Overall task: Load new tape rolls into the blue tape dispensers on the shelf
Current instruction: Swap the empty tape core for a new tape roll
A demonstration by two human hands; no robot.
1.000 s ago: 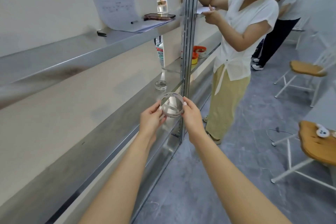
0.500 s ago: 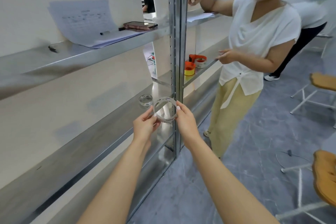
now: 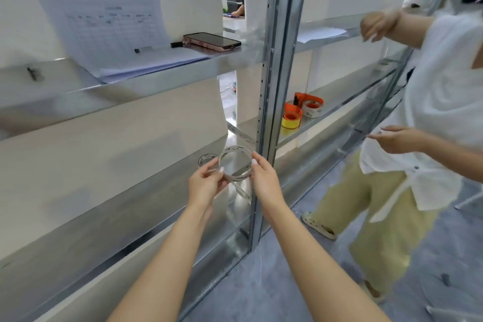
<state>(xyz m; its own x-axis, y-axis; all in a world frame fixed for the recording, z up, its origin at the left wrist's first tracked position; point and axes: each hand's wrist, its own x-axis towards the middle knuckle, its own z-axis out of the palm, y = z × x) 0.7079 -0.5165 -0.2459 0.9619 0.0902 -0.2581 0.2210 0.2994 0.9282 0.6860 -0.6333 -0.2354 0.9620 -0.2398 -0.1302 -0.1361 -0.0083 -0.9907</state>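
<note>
A thin grey cardboard tape core ring [image 3: 244, 150] with dark print is held upright between both my hands, just above the front edge of the middle metal shelf [image 3: 146, 204]. My left hand [image 3: 206, 185] pinches its left side and my right hand [image 3: 264, 180] pinches its right side. A second similar ring [image 3: 206, 159] lies flat on the shelf right behind my left hand. No blue dispenser is in view; two orange tape dispensers [image 3: 308, 103] [image 3: 291, 116] with rolls stand on the shelf bay further right.
A steel upright post [image 3: 271, 86] stands just right of my hands. On the upper shelf lie papers [image 3: 109, 31], a marker [image 3: 143, 49] and a phone [image 3: 211, 41]. A person in a white top [image 3: 444, 102] stands close on the right, hands out.
The view has turned left and closer to the shelf. My hands keep hold of the ring. The other person has lowered one hand and stepped nearer.
</note>
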